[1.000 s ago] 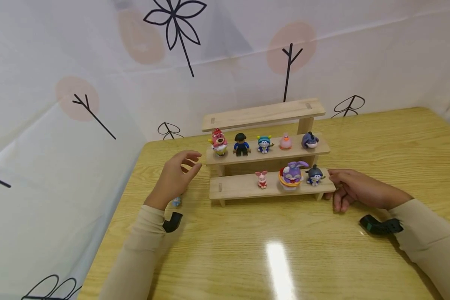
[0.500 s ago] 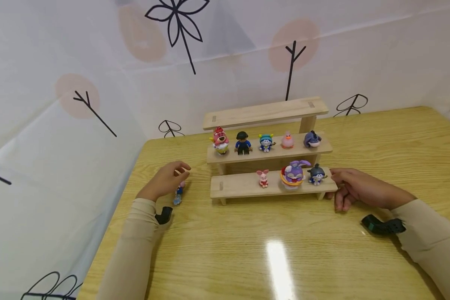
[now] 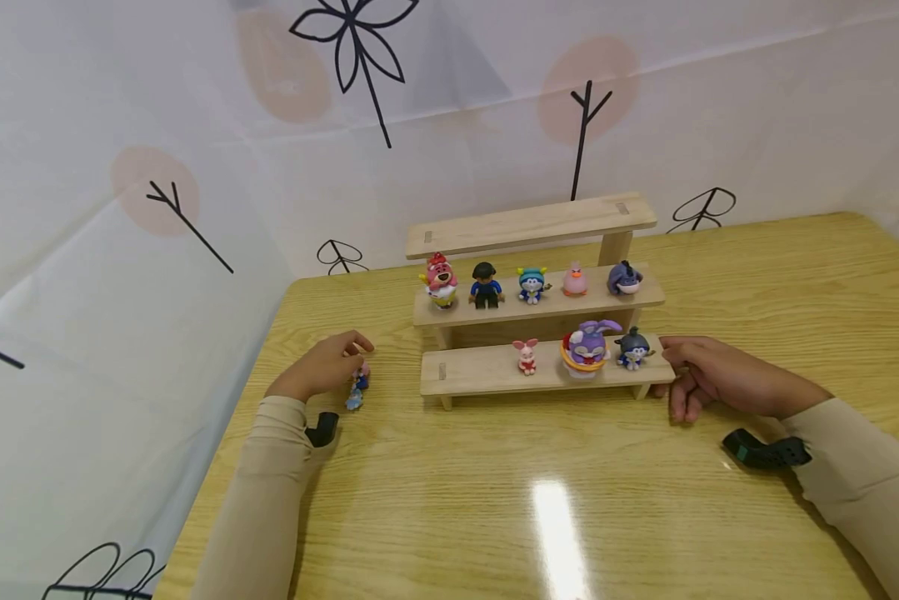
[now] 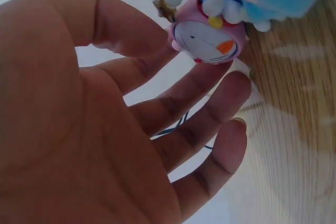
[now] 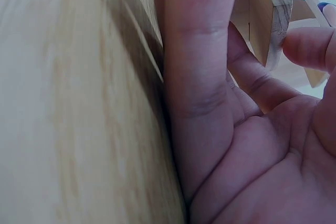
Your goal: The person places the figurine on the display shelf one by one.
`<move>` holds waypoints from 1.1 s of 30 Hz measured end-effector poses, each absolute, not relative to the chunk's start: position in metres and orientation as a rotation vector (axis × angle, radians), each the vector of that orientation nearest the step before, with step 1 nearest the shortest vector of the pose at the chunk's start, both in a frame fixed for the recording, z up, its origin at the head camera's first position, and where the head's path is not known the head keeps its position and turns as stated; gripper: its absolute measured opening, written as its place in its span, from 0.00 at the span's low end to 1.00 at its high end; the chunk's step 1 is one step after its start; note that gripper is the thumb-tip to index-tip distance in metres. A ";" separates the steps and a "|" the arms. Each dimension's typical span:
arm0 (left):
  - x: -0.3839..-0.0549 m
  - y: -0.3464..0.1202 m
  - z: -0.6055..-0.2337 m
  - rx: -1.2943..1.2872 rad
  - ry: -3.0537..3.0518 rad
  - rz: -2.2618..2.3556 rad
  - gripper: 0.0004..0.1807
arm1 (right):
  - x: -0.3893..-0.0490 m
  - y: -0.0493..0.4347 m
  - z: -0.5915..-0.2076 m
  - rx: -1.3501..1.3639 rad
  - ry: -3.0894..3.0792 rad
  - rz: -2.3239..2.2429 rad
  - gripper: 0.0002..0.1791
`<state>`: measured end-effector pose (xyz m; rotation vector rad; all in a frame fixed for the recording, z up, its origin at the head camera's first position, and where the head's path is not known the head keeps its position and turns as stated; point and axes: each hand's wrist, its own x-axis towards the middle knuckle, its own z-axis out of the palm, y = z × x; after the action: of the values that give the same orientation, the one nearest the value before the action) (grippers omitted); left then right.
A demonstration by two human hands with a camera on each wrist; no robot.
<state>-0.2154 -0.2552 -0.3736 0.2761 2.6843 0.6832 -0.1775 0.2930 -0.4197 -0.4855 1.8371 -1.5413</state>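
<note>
My left hand (image 3: pixel 325 364) is at a toy figurine with a pink hood and blue clothes (image 4: pixel 210 31), which lies on the table. In the left wrist view, the thumb tip meets the hood's edge. The other fingers spread loosely behind the head, not closed round it. A light blue figurine (image 3: pixel 354 400) lies against it. My right hand (image 3: pixel 726 379) holds the right end of the lowest step of a wooden display stand (image 3: pixel 471 372). Its thumb is on the board's end and a finger reaches the other side, while the lower fingers lie along the table.
On the middle step stand several figurines, from a red bear (image 3: pixel 441 279) to a blue-grey donkey (image 3: pixel 625 279). The lowest step bears a pink piglet (image 3: pixel 526 357), a purple rabbit (image 3: pixel 587 346) and a dark-haired figurine (image 3: pixel 632 350). Behind is a patterned white cloth (image 3: pixel 479 158).
My left hand has come down and left from beside the stand to the figurines on the table. My right hand keeps its place at the stand's end.
</note>
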 end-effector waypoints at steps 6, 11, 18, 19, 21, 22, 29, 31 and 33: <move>-0.217 -0.255 -0.373 0.258 2.666 0.669 0.18 | -0.178 0.294 -0.420 -0.478 1.828 -1.546 0.26; -0.217 -0.254 -0.376 0.300 2.669 0.695 0.16 | -0.178 0.294 -0.421 -0.461 1.837 -1.544 0.27; -0.218 -0.252 -0.380 0.317 2.663 0.741 0.16 | -0.178 0.293 -0.421 -0.460 1.833 -1.550 0.28; -0.218 -0.251 -0.380 0.321 2.667 0.745 0.16 | -0.178 0.293 -0.421 -0.463 1.831 -1.553 0.29; -0.218 -0.251 -0.380 0.325 2.666 0.766 0.16 | -0.178 0.293 -0.420 -0.466 1.828 -1.559 0.29; -0.218 -0.250 -0.380 0.329 2.665 0.775 0.16 | -0.178 0.294 -0.420 -0.466 1.827 -1.562 0.29; -0.216 -0.245 -0.378 0.345 2.697 0.817 0.17 | -0.177 0.294 -0.421 -0.454 1.829 -1.559 0.26; -0.215 -0.241 -0.376 0.348 2.717 0.825 0.18 | -0.177 0.294 -0.421 -0.460 1.829 -1.561 0.26; -0.213 -0.237 -0.374 0.364 2.739 0.836 0.19 | -0.177 0.294 -0.422 -0.466 1.829 -1.563 0.26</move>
<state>-0.2131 -0.2373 -0.3738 0.3644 2.7388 0.8365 -0.1774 0.2938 -0.4216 -0.4662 1.8289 -1.5634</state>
